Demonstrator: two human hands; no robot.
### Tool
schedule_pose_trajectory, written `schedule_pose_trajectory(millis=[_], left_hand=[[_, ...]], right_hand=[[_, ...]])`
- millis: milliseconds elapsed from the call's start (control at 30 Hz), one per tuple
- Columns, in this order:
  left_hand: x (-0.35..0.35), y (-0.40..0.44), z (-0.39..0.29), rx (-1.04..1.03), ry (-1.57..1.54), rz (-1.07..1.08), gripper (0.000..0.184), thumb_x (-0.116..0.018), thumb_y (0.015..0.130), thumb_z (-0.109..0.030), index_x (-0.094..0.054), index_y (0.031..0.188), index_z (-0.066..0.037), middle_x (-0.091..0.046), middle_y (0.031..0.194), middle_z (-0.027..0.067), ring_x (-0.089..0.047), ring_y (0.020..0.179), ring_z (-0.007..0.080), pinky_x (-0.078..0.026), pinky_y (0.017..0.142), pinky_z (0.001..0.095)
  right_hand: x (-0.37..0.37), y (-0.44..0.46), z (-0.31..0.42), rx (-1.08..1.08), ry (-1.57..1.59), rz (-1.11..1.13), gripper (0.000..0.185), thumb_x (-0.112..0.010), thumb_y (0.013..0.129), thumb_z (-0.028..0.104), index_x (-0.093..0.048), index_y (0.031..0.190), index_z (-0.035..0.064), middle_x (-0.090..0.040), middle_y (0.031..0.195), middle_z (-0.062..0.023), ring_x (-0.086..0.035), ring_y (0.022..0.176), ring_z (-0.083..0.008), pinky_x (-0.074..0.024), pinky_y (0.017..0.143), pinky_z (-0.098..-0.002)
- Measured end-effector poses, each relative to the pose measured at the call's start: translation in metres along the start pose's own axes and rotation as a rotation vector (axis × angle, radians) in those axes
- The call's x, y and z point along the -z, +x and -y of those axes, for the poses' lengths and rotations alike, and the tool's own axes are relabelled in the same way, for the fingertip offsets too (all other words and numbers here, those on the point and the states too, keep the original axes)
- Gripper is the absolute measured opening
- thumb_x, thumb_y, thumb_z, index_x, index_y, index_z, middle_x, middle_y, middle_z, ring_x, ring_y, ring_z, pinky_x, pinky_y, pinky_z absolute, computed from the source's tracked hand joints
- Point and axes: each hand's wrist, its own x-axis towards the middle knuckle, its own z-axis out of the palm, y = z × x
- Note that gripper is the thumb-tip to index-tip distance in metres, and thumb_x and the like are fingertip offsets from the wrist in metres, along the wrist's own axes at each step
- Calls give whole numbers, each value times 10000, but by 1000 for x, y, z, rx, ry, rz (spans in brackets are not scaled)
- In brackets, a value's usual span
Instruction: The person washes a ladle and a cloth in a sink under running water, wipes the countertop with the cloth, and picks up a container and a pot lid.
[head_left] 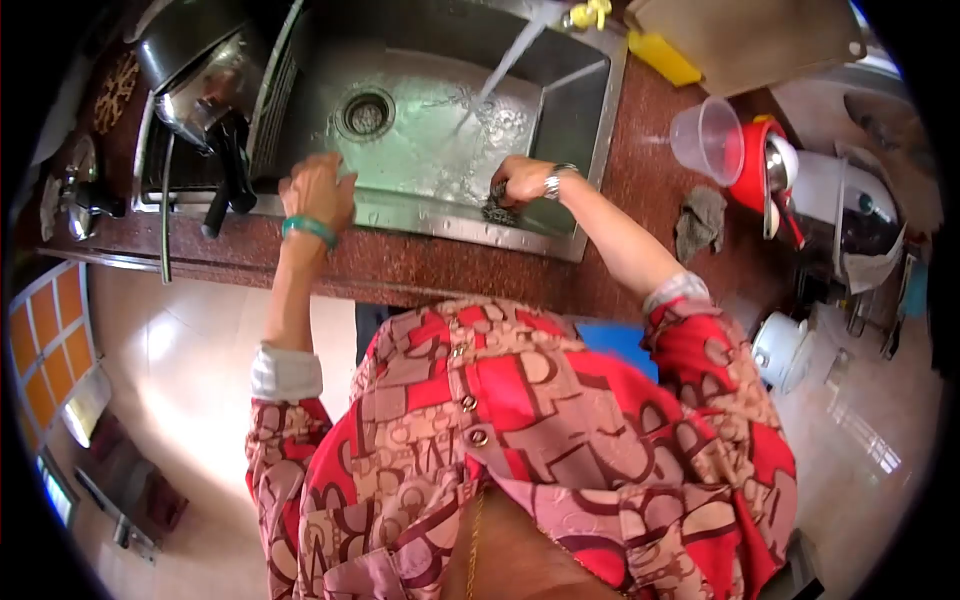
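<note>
My right hand is closed around a dark scouring pad and presses it against the inner front side of the steel sink. My left hand rests by the front left rim of that sink, thumb and fingers apart, with nothing seen in it. Water streams from the tap with a yellow handle and splashes onto the wet sink floor. The round drain lies behind and between my hands.
Steel pots with black handles stand on the drainboard at left. On the counter at right are a clear plastic tub, a grey cloth, a red container and a brown board. A white pot sits lower right.
</note>
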Motion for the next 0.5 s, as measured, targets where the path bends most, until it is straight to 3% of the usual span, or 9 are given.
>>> schedule_pose_trajectory(millis=[33, 67, 200, 233, 267, 300, 333, 500], left_hand=[[-8, -3, 8, 6, -22, 11, 269, -593, 730, -244, -595, 950, -89, -601, 925, 137, -560, 872, 294, -409, 777, 420], [-17, -5, 14, 4, -40, 20, 280, -614, 718, -249, -600, 952, -96, -605, 925, 122, -560, 873, 272, -379, 813, 429], [-10, -5, -1, 56, -135, -84, 263, -614, 715, -260, -616, 928, -106, -607, 911, 96, -552, 891, 273, -353, 820, 426], [-3, -4, -5, 69, -126, -44, 256, -608, 721, -258, -615, 926, -105, -606, 909, 97, -551, 888, 276, -352, 819, 428], [2, -4, -7, 80, -116, 3, 250, -602, 727, -257, -614, 925, -105, -606, 907, 98, -550, 886, 278, -350, 817, 430], [4, -5, -8, 65, -126, -23, 242, -582, 742, -265, -613, 918, -102, -606, 894, 101, -549, 882, 281, -344, 822, 434], [6, -5, -9, 63, -127, -39, 242, -582, 742, -265, -613, 918, -102, -606, 894, 101, -549, 882, 281, -344, 822, 434], [10, -6, -14, 75, -94, -39, 265, -549, 759, -295, -613, 910, -87, -612, 862, 108, -554, 863, 272, -340, 834, 430]], right_hand=[[14, -1, -3, -32, 317, 32, 258, -631, 674, 111, -615, 896, -19, -608, 670, -78, -541, 554, -114, -428, 493, -254], [29, -1, -5, 170, 174, -250, 237, -635, 654, 107, -611, 852, -21, -597, 646, -101, -548, 544, -135, -433, 507, -268], [30, -16, -3, 132, 81, -777, 211, -559, 660, 57, -616, 854, -2, -627, 715, -156, -609, 645, -213, -460, 573, -324], [13, -23, 4, 55, -230, -460, 224, -505, 658, 45, -617, 845, -8, -616, 758, -195, -613, 698, -277, -473, 618, -363], [-18, -29, -5, 232, -211, -180, 274, -474, 649, 43, -618, 876, -3, -620, 772, -190, -609, 698, -299, -478, 637, -381], [-21, -26, -2, 16, -269, -34, 317, -545, 613, 87, -608, 909, -11, -601, 880, -235, -589, 844, -307, -459, 744, -362], [-4, -28, -5, 19, -279, -47, 317, -545, 613, 87, -608, 909, -11, -601, 880, -235, -589, 844, -307, -459, 744, -362], [127, -57, 5, 142, 695, -537, 239, -621, 683, 92, -611, 909, 14, -595, 683, -45, -541, 547, -129, -454, 520, -265]])
